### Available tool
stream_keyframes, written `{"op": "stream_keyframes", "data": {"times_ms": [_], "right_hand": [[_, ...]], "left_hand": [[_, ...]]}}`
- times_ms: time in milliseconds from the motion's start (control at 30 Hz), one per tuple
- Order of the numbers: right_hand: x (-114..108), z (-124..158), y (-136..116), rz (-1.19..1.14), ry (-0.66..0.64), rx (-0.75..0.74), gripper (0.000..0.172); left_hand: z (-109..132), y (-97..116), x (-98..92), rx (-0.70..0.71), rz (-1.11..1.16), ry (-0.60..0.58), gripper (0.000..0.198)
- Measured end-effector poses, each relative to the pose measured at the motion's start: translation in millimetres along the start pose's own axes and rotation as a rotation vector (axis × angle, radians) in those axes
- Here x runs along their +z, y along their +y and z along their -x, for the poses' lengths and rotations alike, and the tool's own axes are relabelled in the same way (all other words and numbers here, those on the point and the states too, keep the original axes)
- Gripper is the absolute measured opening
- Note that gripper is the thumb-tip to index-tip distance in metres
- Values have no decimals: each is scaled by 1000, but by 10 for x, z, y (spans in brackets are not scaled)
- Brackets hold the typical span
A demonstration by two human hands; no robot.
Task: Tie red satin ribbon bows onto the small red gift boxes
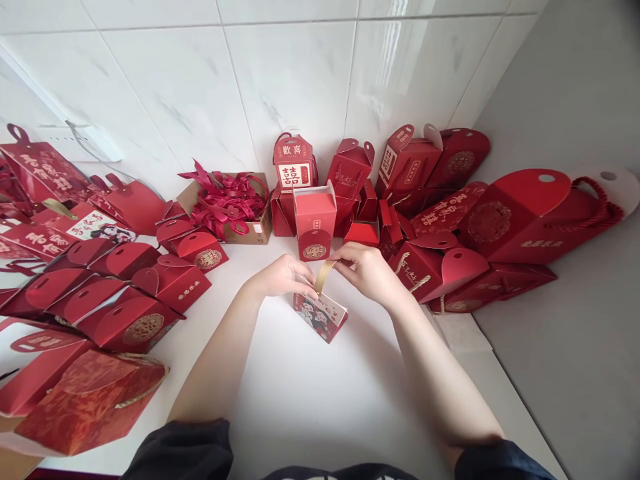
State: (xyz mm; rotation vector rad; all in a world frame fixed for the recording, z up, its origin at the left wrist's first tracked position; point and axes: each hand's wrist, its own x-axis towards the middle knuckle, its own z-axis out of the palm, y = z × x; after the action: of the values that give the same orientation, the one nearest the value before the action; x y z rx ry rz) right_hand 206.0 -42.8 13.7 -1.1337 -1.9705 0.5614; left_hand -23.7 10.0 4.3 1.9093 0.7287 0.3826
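A small red and white gift box (320, 317) with cartoon figures on its front stands at the middle of the white table, turned at an angle. A gold ribbon strap (325, 275) rises from its top. My left hand (287, 277) is closed at the box's upper edge, with fingertips by the strap's lower end; the far fingers are partly hidden. My right hand (365, 270) pinches the strap's upper end between thumb and fingers. Just behind both hands an upright red box (315, 223) with a gold round emblem stands close by.
Red gift boxes (145, 320) crowd the left side of the table (320, 413), and more red boxes (520, 220) pile up on the right by a grey panel. At the back, a cardboard box (260, 230) holds dark red ribbons (227, 200). A tiled wall rises behind.
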Motion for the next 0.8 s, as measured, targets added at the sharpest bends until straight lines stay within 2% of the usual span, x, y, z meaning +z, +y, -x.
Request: {"op": "stream_keyframes", "data": {"times_ms": [167,233,367,567,800], "right_hand": [[80,11,-57,-302,-181,206,11],[106,15,-92,-374,-183,234,14],[140,16,-164,-349,-152,212,15],[101,33,-259,-295,-208,184,14],[95,48,-288,-205,-219,126,17]], "left_hand": [[30,-6,-34,-25,84,-65,27],[39,-10,-48,-48,86,-71,29],[37,-20,-61,-79,107,-84,28],[23,-40,-42,-151,263,-96,30],[29,-61,-48,-167,261,-96,30]]}}
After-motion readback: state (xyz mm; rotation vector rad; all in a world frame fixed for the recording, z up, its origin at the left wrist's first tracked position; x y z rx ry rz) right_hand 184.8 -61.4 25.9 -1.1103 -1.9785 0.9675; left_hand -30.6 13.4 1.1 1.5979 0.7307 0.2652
